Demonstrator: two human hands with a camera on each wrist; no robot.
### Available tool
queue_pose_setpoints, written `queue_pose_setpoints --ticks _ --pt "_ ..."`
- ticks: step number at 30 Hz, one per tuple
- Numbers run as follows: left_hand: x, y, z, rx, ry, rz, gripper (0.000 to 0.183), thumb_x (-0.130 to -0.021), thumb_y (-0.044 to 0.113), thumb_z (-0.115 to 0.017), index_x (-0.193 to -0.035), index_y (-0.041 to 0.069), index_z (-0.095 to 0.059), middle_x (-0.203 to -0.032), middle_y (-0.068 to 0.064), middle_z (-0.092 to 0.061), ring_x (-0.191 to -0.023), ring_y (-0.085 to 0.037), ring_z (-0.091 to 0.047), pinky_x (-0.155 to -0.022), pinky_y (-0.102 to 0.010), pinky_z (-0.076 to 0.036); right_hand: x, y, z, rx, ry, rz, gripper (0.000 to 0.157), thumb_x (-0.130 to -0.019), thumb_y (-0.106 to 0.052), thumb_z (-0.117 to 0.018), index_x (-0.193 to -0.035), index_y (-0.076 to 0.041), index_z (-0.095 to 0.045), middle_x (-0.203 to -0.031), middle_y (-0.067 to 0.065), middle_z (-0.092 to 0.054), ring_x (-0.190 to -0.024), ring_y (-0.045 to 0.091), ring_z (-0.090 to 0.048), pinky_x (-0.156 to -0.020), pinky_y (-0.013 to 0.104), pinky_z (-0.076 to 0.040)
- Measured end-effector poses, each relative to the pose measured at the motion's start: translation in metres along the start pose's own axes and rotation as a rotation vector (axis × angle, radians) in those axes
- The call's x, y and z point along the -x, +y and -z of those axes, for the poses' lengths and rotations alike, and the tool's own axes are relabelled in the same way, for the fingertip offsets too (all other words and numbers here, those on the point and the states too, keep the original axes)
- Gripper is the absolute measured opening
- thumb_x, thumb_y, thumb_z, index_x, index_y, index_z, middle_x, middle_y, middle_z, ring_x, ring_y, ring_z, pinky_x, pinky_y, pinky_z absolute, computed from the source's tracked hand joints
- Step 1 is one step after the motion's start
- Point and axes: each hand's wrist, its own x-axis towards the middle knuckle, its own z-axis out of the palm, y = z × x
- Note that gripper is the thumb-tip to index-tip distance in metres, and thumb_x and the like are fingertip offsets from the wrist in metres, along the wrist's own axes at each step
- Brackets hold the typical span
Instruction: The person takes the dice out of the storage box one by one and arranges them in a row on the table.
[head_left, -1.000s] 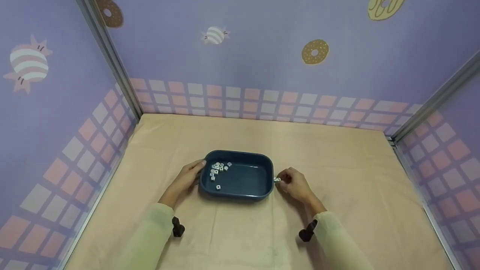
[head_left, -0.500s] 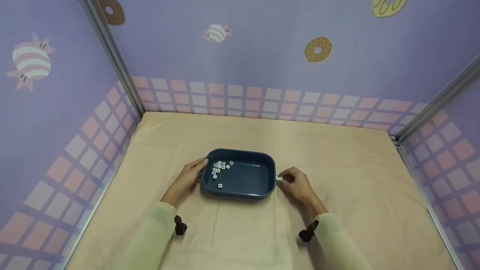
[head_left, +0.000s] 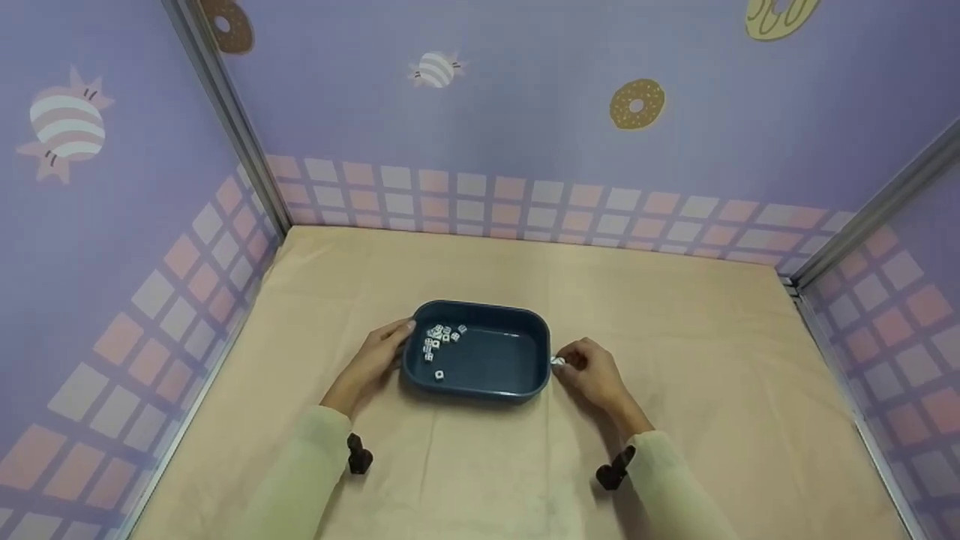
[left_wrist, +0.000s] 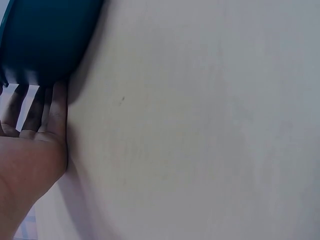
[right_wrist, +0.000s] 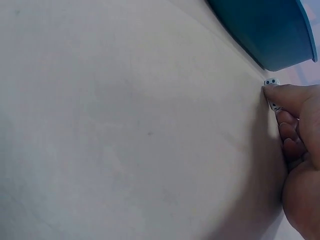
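Observation:
A dark blue rectangular dish (head_left: pixel 491 394) stands on the cloth between both hands. Several white dice (head_left: pixel 439 334) with dark pips are bunched at its left end, and a single die (head_left: pixel 439 376) lies apart nearer the front. My left hand (head_left: pixel 373 361) rests against the dish's left end, its thumb tip at the rim. In the left wrist view, straight fingers (left_wrist: pixel 58 107) touch the outer wall. Just outside the right end, my right hand (head_left: pixel 596 373) pinches white dice (head_left: pixel 558 361) low over the cloth. Two show at the thumb in the right wrist view, the upper die (right_wrist: pixel 271 81) partly covered.
A beige cloth (head_left: pixel 480 465) covers the work surface. Patterned purple walls (head_left: pixel 525 112) rise at the back and both sides, with metal posts at the corners. Dark wrist-worn devices (head_left: pixel 359 454) sit by both sleeves.
The head view shifts slightly. Both hands, the dish and the dice otherwise keep their places.

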Motion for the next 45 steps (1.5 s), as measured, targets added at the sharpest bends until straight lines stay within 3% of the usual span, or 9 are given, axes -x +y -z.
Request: queue_pose_setpoints --ticks 5,19,27,45 --pt "0.0010 0.0003 -0.0008 0.007 0.021 0.004 0.061 -0.110 0.043 -0.058 -0.159 0.009 -0.048 -0.157 -0.013 -0.054 -0.141 -0.030 -0.056 -0.108 -0.037 -0.054 0.0018 0.0016 -0.0025 -0.007 -0.001 -0.011 0.017 -0.091 -0.001 -0.078 -0.103 -0.012 -0.077 -0.098 0.003 -0.063 -0.090 0.019 -0.058 -0.080 0.031 -0.049" --pt "0.0012 0.0013 -0.0007 0.000 0.014 0.007 0.062 -0.110 0.043 -0.057 -0.161 0.008 -0.045 -0.160 -0.015 -0.050 -0.144 -0.033 -0.052 -0.114 -0.042 -0.049 -0.0013 0.0019 -0.0010 -0.028 0.020 0.015 0.020 -0.088 0.001 -0.079 -0.105 -0.010 -0.077 -0.097 0.003 -0.064 -0.089 0.018 -0.059 -0.078 0.027 -0.049" --pt "0.0027 0.0043 -0.0006 0.033 -0.001 -0.006 0.061 -0.111 0.043 -0.057 -0.160 0.008 -0.046 -0.158 -0.017 -0.052 -0.144 -0.034 -0.052 -0.116 -0.043 -0.047 -0.0038 0.0024 -0.0020 -0.009 0.032 0.072 0.020 -0.087 0.001 -0.077 -0.105 -0.007 -0.078 -0.096 0.005 -0.065 -0.087 0.018 -0.060 -0.077 0.026 -0.051" --pt "-0.0008 0.0013 -0.0042 0.021 0.017 -0.006 0.062 -0.110 0.044 -0.058 -0.159 0.009 -0.048 -0.159 -0.014 -0.051 -0.144 -0.033 -0.052 -0.115 -0.044 -0.048 -0.0006 0.0029 -0.0006 -0.002 0.034 0.057 0.021 -0.087 0.002 -0.078 -0.106 -0.006 -0.077 -0.096 0.005 -0.064 -0.087 0.018 -0.058 -0.077 0.027 -0.048"
